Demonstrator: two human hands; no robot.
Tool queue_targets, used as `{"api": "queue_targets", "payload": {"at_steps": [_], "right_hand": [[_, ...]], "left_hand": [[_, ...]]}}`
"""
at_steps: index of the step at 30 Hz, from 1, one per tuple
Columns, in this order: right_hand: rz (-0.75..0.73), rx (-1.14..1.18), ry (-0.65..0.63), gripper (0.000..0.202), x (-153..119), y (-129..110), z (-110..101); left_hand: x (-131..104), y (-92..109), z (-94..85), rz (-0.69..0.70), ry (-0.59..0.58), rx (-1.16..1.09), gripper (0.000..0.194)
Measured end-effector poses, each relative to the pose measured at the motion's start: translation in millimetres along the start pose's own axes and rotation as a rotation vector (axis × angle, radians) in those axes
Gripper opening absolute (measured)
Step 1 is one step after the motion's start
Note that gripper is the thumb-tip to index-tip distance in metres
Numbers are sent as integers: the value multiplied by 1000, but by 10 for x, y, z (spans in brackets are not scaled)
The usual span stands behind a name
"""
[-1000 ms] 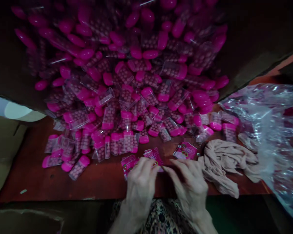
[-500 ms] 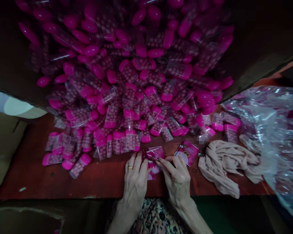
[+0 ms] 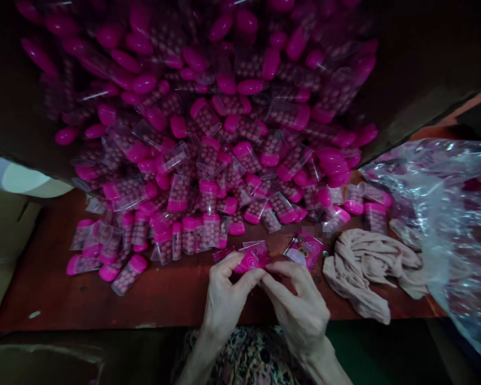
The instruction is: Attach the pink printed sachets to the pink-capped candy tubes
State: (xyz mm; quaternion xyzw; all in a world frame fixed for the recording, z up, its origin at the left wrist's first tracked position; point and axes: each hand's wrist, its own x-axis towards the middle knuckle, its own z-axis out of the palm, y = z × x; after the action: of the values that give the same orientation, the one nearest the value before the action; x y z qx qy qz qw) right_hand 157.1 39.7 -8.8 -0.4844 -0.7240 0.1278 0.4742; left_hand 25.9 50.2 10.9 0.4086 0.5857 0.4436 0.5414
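Observation:
My left hand pinches a pink printed label with a swirl pattern between thumb and fingers. At the label's right end, the thumb and fingertips of my right hand are closed together on its edge. More pink printed pieces lie flat on the table just behind the fingers, partly hidden. Off to the right sits a small stack of similar pink labels. Clear containers with pink caps, filled with small round balls, lie beyond my hands; one container rests at the near left.
A big heap of the pink-capped containers spills from a dark box onto the reddish table. To the right lie a crumpled beige cloth and clear plastic sheeting. A pale round object shows at the left.
My hands have lifted a label from the table and drawn together, thumbs toward each other. Earlier, the fingers pressed down on pieces lying flat.

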Motion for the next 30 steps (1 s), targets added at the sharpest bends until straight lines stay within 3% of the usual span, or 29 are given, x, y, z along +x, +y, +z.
{"api": "queue_targets", "payload": {"at_steps": [4,8,13,21,26,30], "right_hand": [[249,71,10,30,4,-43,32],[450,239,-11,3,33,-51,53],[399,247,-7,14,193,-105,48],[290,161,-66,19,476,-135,27],[276,107,-81,18,532,-112,26],[275,165,-121,21,568,-134,36]], "left_hand": [[46,5,129,-236,38,-425,12],[53,9,172,-311,140,-599,10],[108,96,178,-264,224,-642,10],[247,231,112,-196,229,-627,16],[251,245,65,-244,152,-725,22],[276,233,27,-236,229,-755,18]]}}
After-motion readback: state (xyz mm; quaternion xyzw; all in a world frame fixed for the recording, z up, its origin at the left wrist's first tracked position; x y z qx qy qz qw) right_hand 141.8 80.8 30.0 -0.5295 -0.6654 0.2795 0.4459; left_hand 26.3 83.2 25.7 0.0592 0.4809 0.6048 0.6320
